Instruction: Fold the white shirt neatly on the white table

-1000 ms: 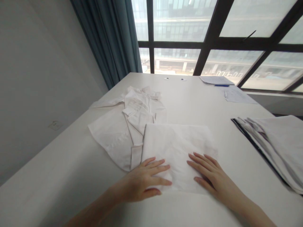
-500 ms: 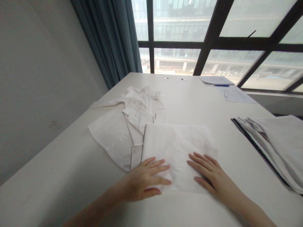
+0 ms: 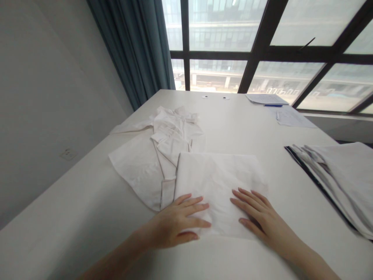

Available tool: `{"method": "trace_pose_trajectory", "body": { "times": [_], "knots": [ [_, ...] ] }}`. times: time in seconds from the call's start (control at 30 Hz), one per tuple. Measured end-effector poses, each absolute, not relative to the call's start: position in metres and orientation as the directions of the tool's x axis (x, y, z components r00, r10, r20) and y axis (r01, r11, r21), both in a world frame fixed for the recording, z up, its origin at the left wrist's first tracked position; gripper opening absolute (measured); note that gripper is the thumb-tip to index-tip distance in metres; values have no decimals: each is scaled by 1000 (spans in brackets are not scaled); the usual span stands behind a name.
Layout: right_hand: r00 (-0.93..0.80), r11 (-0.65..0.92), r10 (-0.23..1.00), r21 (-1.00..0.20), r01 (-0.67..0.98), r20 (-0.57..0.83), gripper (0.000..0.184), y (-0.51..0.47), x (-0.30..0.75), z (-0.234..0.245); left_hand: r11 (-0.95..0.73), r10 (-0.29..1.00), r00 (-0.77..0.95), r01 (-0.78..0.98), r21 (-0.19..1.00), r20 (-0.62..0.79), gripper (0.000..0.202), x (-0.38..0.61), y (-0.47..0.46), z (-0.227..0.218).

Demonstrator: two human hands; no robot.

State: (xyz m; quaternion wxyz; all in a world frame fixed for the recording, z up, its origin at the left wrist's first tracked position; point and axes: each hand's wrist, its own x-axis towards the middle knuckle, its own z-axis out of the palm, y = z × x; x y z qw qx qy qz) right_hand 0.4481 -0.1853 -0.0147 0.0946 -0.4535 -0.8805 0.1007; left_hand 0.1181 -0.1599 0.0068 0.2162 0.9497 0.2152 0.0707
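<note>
A white cloth folded into a flat rectangle (image 3: 217, 175) lies on the white table in front of me. My left hand (image 3: 182, 221) rests open on its near left part, fingers spread. On its near right part lies my right hand (image 3: 258, 216), also open, with the fingers stretched out toward the left. Beyond and to the left is a white shirt (image 3: 136, 167) with long sleeves, loosely laid out. One cuffed sleeve (image 3: 168, 190) runs down beside the cloth's left edge. Whether the cloth and the shirt are joined I cannot tell.
A stack of folded white and grey fabric (image 3: 346, 171) sits at the table's (image 3: 87, 225) right side. Papers (image 3: 266, 98) and a blue pen (image 3: 273, 105) lie at the far right. Two small white round items (image 3: 226, 98) are near the far edge. A blue curtain (image 3: 136, 46) hangs beside the window.
</note>
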Motion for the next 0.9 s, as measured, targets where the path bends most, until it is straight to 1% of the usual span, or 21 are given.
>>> {"method": "trace_pose_trajectory", "body": {
  "times": [0.2,0.4,0.5,0.73,0.9],
  "knots": [
    [-569,568,818,-284,773,88,48,-186,449,-14,-811,454,887,371,451,86,37,119,-160,6],
    [-568,564,820,-275,778,75,48,-186,449,-14,-797,506,857,419,435,102,33,119,-159,3],
    [-565,562,821,-284,777,80,47,-186,449,-14,-796,531,835,434,422,142,31,119,-158,1],
    [-563,566,820,-293,771,102,45,-186,451,-15,-778,611,757,521,352,231,29,118,-156,-5],
    [-551,563,825,-272,780,129,43,-186,452,-16,-716,697,640,638,282,322,32,114,-153,-14]
  ]
}}
